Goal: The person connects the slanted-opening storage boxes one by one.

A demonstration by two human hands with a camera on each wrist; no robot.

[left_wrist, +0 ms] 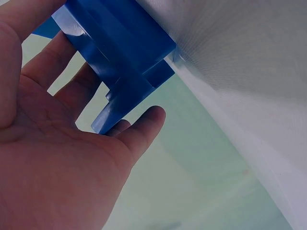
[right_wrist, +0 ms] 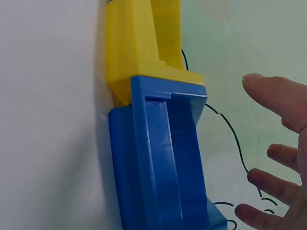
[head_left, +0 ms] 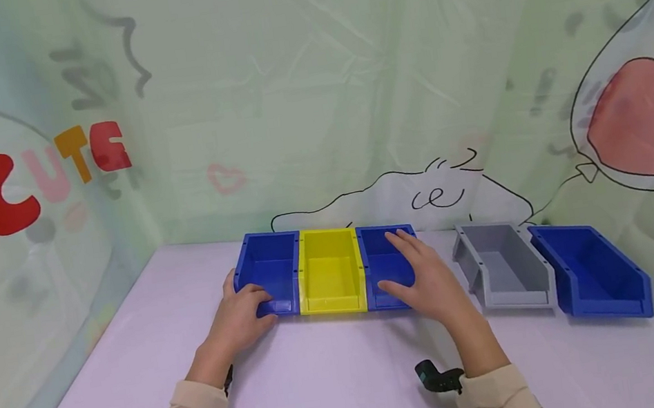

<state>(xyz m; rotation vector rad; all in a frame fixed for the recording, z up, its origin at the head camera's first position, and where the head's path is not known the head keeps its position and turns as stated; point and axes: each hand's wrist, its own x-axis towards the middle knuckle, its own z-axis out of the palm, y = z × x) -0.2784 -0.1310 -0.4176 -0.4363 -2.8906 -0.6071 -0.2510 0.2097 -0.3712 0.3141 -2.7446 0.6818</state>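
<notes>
Three open-fronted storage bins stand side by side in the head view: a left blue bin (head_left: 271, 274), a yellow bin (head_left: 330, 268) and a right blue bin (head_left: 381, 267). My left hand (head_left: 241, 317) holds the left bin at its outer side and front corner. In the left wrist view, fingers (left_wrist: 79, 88) pass behind that blue bin (left_wrist: 129, 43). Spread over the right blue bin is my right hand (head_left: 432, 280). The right wrist view shows its fingers (right_wrist: 273, 184) apart from the blue bin (right_wrist: 184, 158), with nothing held.
To the right stand a grey bin (head_left: 508, 269) and another blue bin (head_left: 596, 271), close together and angled. All the bins are on a pale lilac tabletop (head_left: 327, 385). A printed curtain (head_left: 313, 108) hangs behind the table.
</notes>
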